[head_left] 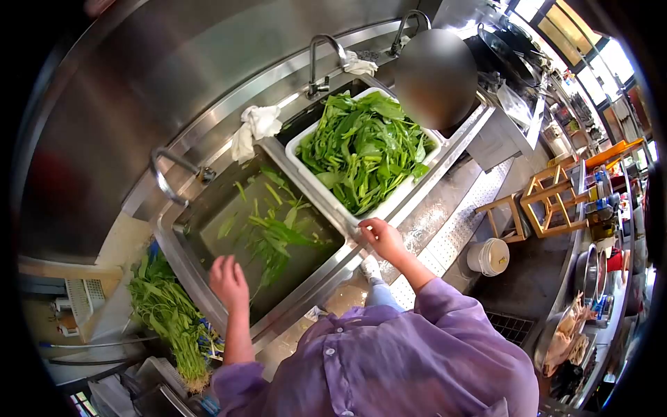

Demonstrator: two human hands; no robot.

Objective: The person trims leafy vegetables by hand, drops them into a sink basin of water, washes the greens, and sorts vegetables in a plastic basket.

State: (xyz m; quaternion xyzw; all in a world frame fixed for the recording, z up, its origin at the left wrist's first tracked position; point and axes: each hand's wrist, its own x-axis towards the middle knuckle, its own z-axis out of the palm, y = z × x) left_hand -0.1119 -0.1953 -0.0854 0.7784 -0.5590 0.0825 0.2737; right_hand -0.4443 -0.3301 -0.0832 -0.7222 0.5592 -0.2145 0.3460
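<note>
My left hand [228, 283] is over the near left side of the water-filled sink [208, 240], its fingers stretched out and holding nothing. Loose green leaves and cut stems [274, 236] float in the water. My right hand [383, 240] is at the sink's right rim, close to the near corner of a white plastic tub [326, 197]. Its fingers are loosely bent and apart, with nothing visible in them. Heaped in that tub, which sits over the neighbouring basin, are cut leafy greens [368, 146].
Uncut greens with roots [167, 313] lie left of the sink. Curved taps [167, 174] and white cloths [257, 128] line the back ledge. A white bucket [490, 257] and wooden stools [549, 201] stand on the floor at right. A blurred round patch hides part of the far sink.
</note>
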